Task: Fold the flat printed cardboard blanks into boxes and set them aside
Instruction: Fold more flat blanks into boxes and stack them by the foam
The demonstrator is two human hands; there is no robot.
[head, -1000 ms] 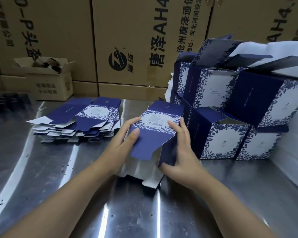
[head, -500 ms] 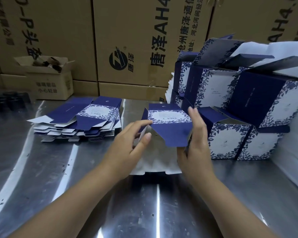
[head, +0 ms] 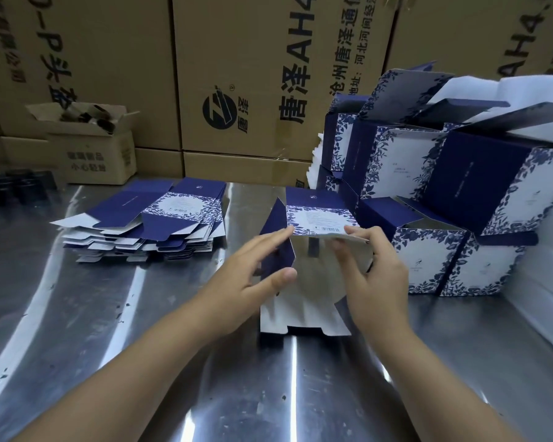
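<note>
On the shiny steel bench (head: 141,330), the left hand (head: 246,282) is spread, fingers nearly straight: the index tip touches the corner of a half-opened navy-and-white floral printed cardboard blank (head: 313,215) and the thumb lies against its navy side panel. The right hand (head: 377,279) curls its fingers over the upper edge of the blank's white inner flap, gripping it. The blank stands on the bench between the hands, its white inside facing the person. Further back on the left lies a stack of flat navy-and-white blanks (head: 160,228). On the right, folded navy-and-white boxes (head: 428,260) are piled in two layers, several with flaps open. Behind stands a small open brown carton (head: 99,154) – its dark contents unclear – and a wall of large brown printed cartons (head: 253,74).
</note>
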